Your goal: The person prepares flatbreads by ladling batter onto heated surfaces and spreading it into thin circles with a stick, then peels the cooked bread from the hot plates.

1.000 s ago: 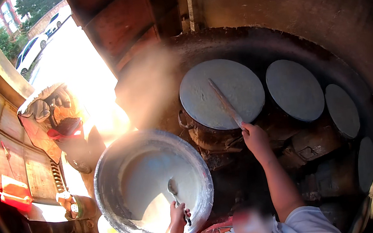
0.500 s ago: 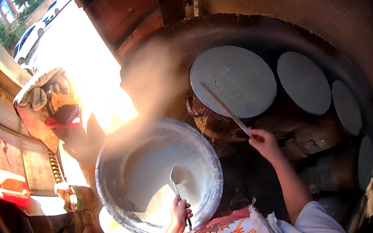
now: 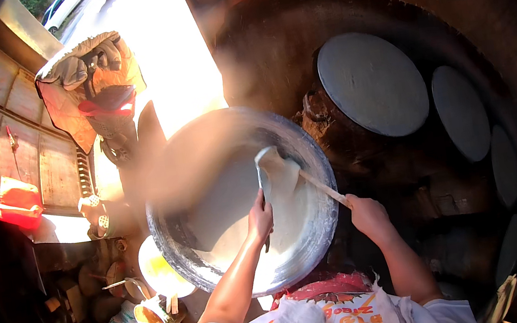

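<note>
A large round metal tub [image 3: 334, 217] of pale, thin batter [image 3: 230, 198] stands before me. My left hand [image 3: 259, 217] is wrapped round the dark handle of a ladle [image 3: 259, 168], whose head is at the far right part of the batter. My right hand [image 3: 368, 214] grips a flat wooden stick [image 3: 326, 189] that reaches over the tub's right rim toward the ladle head. Where the stick's far end meets the pale, batter-coated shape beside the ladle, I cannot tell stick from batter.
Round griddles [image 3: 372, 84] coated pale stand in a curved row along the dark ledge at right, with another griddle [image 3: 461, 112] beside. At left are a red container [image 3: 18, 203], gloves [image 3: 72, 72] on a padded cover, and a white bowl [image 3: 161, 266] with yellow contents.
My right hand has brought the stick from the nearest griddle back to the tub. The ladle has moved farther from me, to the tub's far right. The view has shifted.
</note>
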Action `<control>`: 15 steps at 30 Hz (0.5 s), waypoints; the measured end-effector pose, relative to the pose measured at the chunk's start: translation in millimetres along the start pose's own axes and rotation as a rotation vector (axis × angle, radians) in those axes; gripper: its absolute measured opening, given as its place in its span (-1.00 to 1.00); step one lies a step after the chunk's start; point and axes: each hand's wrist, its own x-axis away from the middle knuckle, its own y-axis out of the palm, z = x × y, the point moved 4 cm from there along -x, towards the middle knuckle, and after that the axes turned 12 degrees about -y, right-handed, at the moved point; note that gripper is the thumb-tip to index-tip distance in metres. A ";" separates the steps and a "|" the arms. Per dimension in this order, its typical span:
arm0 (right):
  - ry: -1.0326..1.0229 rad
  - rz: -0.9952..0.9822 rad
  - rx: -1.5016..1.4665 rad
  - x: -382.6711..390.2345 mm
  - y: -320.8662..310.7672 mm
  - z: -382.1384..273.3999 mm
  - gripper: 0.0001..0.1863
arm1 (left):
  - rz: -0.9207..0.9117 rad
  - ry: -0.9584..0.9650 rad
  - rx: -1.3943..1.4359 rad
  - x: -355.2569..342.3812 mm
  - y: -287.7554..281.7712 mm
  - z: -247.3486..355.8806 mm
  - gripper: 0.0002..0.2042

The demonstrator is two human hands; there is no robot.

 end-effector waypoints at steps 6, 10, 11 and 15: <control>0.122 -0.025 -0.042 5.7 28.0 4.3 -0.75 | 0.038 -0.012 0.243 -40.8 9.5 -20.1 -0.48; 0.067 -0.083 -0.201 15.0 73.7 -4.8 -0.75 | -0.224 -0.267 0.836 -36.2 80.8 -43.0 -0.67; 0.049 -0.096 -0.206 19.7 78.6 -3.6 -0.74 | -0.261 -0.290 0.925 -34.1 87.2 -45.1 -0.71; -0.086 0.043 -0.285 30.4 102.7 15.7 -0.75 | -0.454 -0.354 1.266 -38.7 109.5 -45.5 -0.91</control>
